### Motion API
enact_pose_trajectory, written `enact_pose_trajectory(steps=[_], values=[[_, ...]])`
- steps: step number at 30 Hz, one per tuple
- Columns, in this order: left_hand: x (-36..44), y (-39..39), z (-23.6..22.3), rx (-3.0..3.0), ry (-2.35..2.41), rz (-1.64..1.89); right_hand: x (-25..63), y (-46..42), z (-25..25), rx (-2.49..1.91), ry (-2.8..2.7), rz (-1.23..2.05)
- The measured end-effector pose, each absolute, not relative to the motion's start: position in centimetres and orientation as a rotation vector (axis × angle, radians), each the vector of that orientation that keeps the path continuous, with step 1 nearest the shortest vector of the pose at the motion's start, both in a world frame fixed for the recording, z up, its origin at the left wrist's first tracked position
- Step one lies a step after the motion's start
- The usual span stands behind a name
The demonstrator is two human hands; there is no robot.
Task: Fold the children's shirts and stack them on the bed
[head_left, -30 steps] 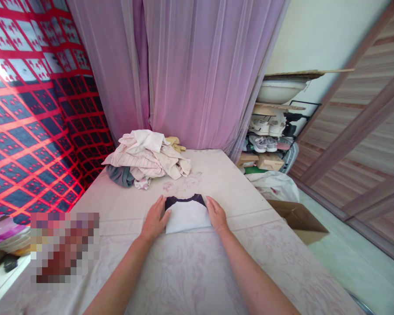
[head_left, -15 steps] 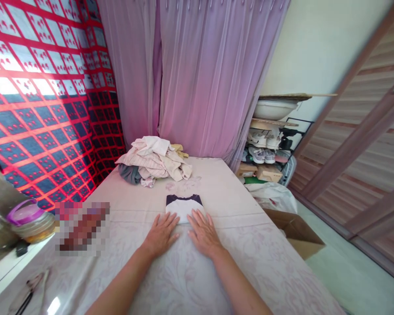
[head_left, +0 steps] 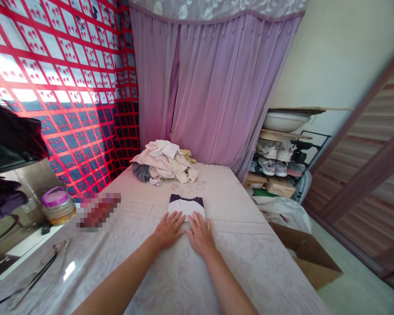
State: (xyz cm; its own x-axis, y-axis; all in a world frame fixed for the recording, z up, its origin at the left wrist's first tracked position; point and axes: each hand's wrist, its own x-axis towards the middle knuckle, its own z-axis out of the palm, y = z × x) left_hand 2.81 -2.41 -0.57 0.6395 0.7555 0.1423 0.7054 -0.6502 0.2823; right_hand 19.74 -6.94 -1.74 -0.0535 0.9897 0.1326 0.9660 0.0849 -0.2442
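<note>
A small folded shirt (head_left: 186, 205), white with a dark neckline and shoulders, lies flat on the covered table (head_left: 243, 245). My left hand (head_left: 169, 228) rests with spread fingers on its near left part. On the near right part lies my right hand (head_left: 200, 232), palm down, fingers also apart. Both hands hide some of the shirt's near edge. Beyond the shirt, toward the back left, sits a heap of crumpled clothes (head_left: 164, 162) in pink, cream, grey and yellow.
A pixelated reddish patch (head_left: 100, 212) covers something at the left. Thin cords (head_left: 42, 271) lie at the near left, past them a purple-lidded tub (head_left: 57, 203). Right of the table are a cardboard box (head_left: 308, 253) and a shoe rack (head_left: 276, 162). Purple curtains (head_left: 223, 96) hang behind.
My hands have gone from the shirt's two sides to lying flat on its near part. The camera view has tilted upward, so more of the curtain top shows.
</note>
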Motion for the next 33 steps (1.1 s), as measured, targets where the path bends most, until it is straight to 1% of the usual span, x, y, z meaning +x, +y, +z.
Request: enact_pose_trajectory(steps=[3,6,9,12,15,18,20,25,33], values=[[2.2,-2.2,-1.6,2.491,1.150,0.473,20.0,-6.7,-2.6,-2.020,-1.917,0.119],[1.5,-1.6,-2.7,2.207,1.060,0.744,20.4,-6.6,-3.7,-1.954,-1.806,0.106],[1.0,-0.6,-3.2,1.663,1.046,1.111,21.4,-6.3,-5.1,-1.809,-1.636,0.115],[0.6,1.0,-2.3,1.005,1.028,1.265,22.9,-5.4,-6.2,-1.664,-1.358,0.219],[0.0,2.9,-0.9,0.600,0.956,1.248,25.2,-3.5,-6.3,-1.569,-1.094,0.379],[-0.7,4.7,-0.2,0.424,0.773,1.128,27.5,-1.2,-5.6,-1.538,-0.921,0.487],[-1.2,5.4,-0.3,0.360,0.612,1.028,28.3,-0.1,-5.4,-1.553,-0.917,0.495],[-1.9,5.9,-1.6,0.361,0.384,0.929,28.1,0.1,-5.9,-1.644,-1.117,0.332],[-1.9,5.3,-1.8,0.433,0.333,0.896,27.0,-0.9,-5.2,-1.849,-1.485,-0.082]])
